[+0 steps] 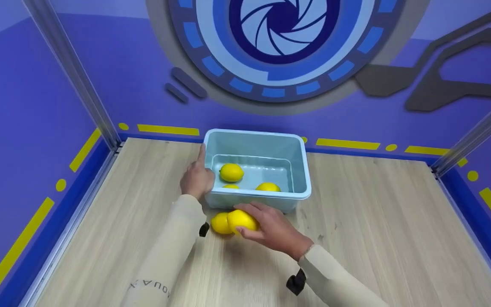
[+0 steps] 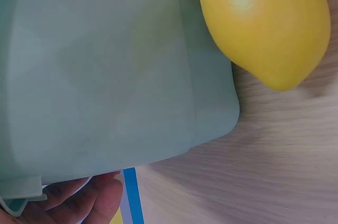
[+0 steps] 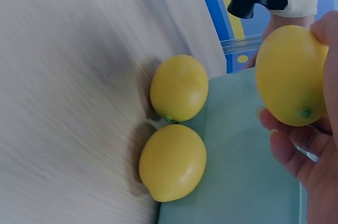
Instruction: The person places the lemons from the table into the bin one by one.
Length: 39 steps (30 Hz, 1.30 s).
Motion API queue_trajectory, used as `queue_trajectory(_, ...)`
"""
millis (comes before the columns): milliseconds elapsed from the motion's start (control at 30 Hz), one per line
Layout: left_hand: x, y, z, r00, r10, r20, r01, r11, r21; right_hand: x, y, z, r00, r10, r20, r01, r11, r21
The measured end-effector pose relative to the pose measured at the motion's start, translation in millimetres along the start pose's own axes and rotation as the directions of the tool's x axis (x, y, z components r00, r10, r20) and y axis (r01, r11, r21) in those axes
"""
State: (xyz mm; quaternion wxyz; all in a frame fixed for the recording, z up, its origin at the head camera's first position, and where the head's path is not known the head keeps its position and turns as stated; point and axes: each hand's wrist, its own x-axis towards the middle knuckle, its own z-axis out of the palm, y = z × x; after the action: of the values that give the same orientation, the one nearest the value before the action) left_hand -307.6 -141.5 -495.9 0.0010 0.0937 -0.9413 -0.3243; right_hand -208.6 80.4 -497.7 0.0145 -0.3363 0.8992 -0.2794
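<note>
My left hand point(image 1: 197, 178) grips the left rim of a light blue plastic bin point(image 1: 257, 195), its index finger lying along the edge. Fingers point(image 2: 87, 203) of that hand show beneath the rim, against the outer wall. In my right hand point(image 1: 275, 228) is a yellow lemon point(image 3: 292, 76), held between thumb and fingers in front of the bin. On the tabletop against the bin's near side sit two more lemons, one point(image 3: 179, 87) beside the other point(image 3: 173, 162). Inside the bin lie a whole lemon point(image 1: 231, 172) and two partly hidden by the front wall, one point(image 1: 267, 187) being nearer the middle.
The wood-grain table point(image 1: 369, 221) is enclosed by blue printed panels point(image 1: 122, 76) at the back and sides. Metal posts point(image 1: 73, 72) stand at the back corners. The bin sits close to the back panel.
</note>
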Motion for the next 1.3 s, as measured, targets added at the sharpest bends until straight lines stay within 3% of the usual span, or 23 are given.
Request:
queue_trajectory(200,-0.1,-0.8,0.0,1.000,-0.014,0.008,0.015,1.000,-0.025,2.7,-1,-7,0.999,-0.006,-0.047,0.007,1.000,0.019)
queue_trajectory(567,1.9,-1.1,2.5,1.000,-0.018,0.008,0.018,0.999,-0.027,9.4,-3,-21,0.998,0.039,-0.052,-0.036,0.998,0.051)
queue_trajectory(933,2.3,-1.9,2.0,1.000,-0.007,0.008,0.007,1.000,-0.030,17.2,3,-35,0.983,-0.008,-0.181,0.008,1.000,-0.001)
queue_trajectory(1300,0.6,-2.0,-0.4,1.000,-0.006,0.021,0.007,0.999,-0.037,21.5,10,-51,0.983,0.015,-0.184,-0.019,1.000,-0.022)
